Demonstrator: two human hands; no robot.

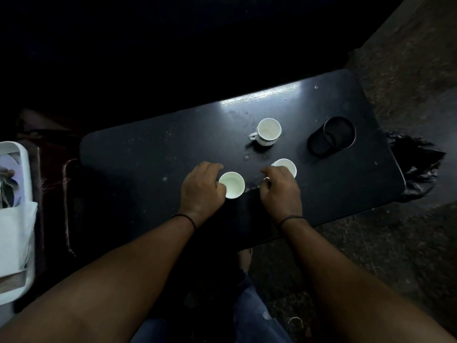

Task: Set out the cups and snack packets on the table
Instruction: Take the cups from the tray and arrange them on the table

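Observation:
Three white cups stand upright on the dark table (148, 154). My left hand (201, 188) grips the left side of the near left cup (232, 185). My right hand (280, 191) is closed on the near right cup (286, 166), covering its handle and front. A third cup (268, 131) with its handle to the left stands alone farther back, apart from both hands. No snack packets show on the table.
A dark round mesh holder (332, 136) stands at the table's right end. A black plastic bag (418, 167) hangs past the right edge. A white tray (14, 219) with a plastic bag and other items sits at far left. Rough floor lies to the right.

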